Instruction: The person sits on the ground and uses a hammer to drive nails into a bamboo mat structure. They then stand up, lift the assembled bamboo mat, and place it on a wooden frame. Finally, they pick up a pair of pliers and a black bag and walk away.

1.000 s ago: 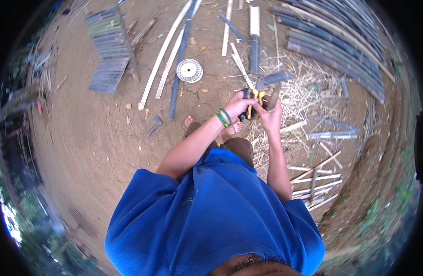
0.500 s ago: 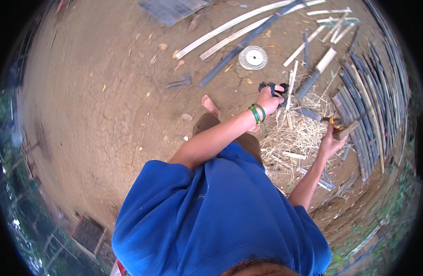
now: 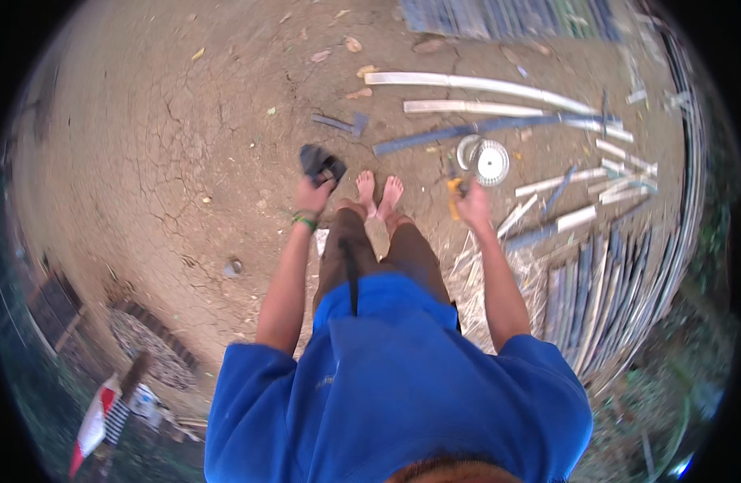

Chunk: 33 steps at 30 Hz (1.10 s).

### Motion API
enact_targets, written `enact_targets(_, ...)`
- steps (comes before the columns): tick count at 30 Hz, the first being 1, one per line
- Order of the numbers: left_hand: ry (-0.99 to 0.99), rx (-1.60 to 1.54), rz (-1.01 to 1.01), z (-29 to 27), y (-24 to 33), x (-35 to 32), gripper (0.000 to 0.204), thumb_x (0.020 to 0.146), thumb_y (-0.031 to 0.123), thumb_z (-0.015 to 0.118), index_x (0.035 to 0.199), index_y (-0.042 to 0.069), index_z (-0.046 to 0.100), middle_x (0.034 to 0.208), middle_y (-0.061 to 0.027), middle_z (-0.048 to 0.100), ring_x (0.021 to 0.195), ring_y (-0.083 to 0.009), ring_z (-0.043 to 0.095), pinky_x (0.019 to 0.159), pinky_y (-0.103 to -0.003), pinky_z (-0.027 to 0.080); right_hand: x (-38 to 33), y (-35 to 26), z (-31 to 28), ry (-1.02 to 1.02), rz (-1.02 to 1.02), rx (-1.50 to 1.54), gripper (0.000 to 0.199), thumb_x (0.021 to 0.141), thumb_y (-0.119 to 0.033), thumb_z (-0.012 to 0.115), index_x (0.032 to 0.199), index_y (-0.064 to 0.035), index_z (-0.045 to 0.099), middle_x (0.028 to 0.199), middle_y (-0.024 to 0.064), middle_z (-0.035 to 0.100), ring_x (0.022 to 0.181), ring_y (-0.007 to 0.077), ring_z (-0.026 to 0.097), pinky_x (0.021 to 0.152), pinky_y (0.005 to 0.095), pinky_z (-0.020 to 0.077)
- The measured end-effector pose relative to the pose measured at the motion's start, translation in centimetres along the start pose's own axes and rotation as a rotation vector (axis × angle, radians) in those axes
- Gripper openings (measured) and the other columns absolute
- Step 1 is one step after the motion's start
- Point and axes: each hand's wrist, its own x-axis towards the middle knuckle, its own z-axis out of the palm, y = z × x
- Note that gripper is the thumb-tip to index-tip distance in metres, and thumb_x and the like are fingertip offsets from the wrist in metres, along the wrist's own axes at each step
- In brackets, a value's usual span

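Note:
My left hand (image 3: 314, 195), with green bands at the wrist, is closed around a crumpled black item (image 3: 322, 164) that looks like cloth or gloves. It is held out above the bare earth, left of my feet. My right hand (image 3: 473, 205) grips an orange-and-black hand tool (image 3: 456, 198); blur hides its exact kind. Just beyond that hand lies a round white spool (image 3: 492, 163), with a pale ring (image 3: 467, 151) beside it. A dark hatchet-shaped tool (image 3: 342, 123) rests on the ground ahead of my feet.
Long split bamboo strips (image 3: 483, 83) and a dark pole (image 3: 467, 130) lie ahead. Shorter cut pieces (image 3: 555, 225), straw-like shavings (image 3: 507, 282) and a row of dark poles (image 3: 596, 290) are at right. A slatted mat (image 3: 507, 18) lies far ahead.
I have turned rightward and stand more upright, so the poles and shavings sit lower right. Both hands have drawn apart from the shavings. The wooden piece by my right hand no longer shows.

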Motion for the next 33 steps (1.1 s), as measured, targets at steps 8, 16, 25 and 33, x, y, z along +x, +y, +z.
enact_targets(8, 0.53, -0.342, -0.33, -8.3, -26.1, 0.1, 0.021, 0.085, 0.012, 0.071, 0.099, -0.002, 0.064, 0.09, -0.0033, 0.066, 0.08, -0.011, 0.057, 0.074, -0.028, 0.049, 24.8, -8.8, 35.8, -0.185, -0.491, -0.145, 0.028, 0.075, -0.005, 0.068, 0.095, -0.0006, 0.049, 0.087, 0.0223, 0.062, 0.084, 0.0428, 0.062, 0.073, 0.0488, 0.0507)
enact_targets(16, 0.75, -0.367, -0.736, -8.5, -38.4, -4.8, 0.014, 0.082, 0.009, 0.072, 0.089, 0.004, 0.061, 0.075, 0.0009, 0.057, 0.063, -0.0084, 0.048, 0.055, -0.026, 0.04, 36.9, -8.7, 59.1, -0.019, -0.742, -0.525, 0.014, 0.086, -0.012, 0.053, 0.099, -0.0063, 0.052, 0.097, 0.0119, 0.064, 0.095, 0.0272, 0.064, 0.081, 0.0406, 0.0515)
enact_targets(25, 0.602, -0.409, -1.185, -10.1, -42.7, -14.5, 0.015, 0.081, 0.011, 0.073, 0.085, 0.009, 0.06, 0.067, 0.0022, 0.052, 0.052, -0.0074, 0.041, 0.044, -0.026, 0.028, 39.4, -9.1, 62.2, -0.131, -0.619, -0.503, 0.045, 0.073, -0.02, 0.077, 0.105, -0.0048, 0.048, 0.099, 0.0153, 0.061, 0.098, 0.0324, 0.063, 0.082, 0.0445, 0.0522)
enact_targets(33, 0.515, -0.597, -1.114, -13.1, -36.2, -13.3, 0.023, 0.081, 0.006, 0.07, 0.101, -0.002, 0.062, 0.084, -0.0057, 0.063, 0.065, -0.0139, 0.056, 0.054, -0.028, 0.046, 35.1, -16.8, 46.0, -0.341, -0.403, -0.151, 0.068, 0.062, -0.024, 0.086, 0.112, 0.0001, 0.046, 0.1, 0.0271, 0.062, 0.095, 0.0477, 0.06, 0.078, 0.0509, 0.0503)
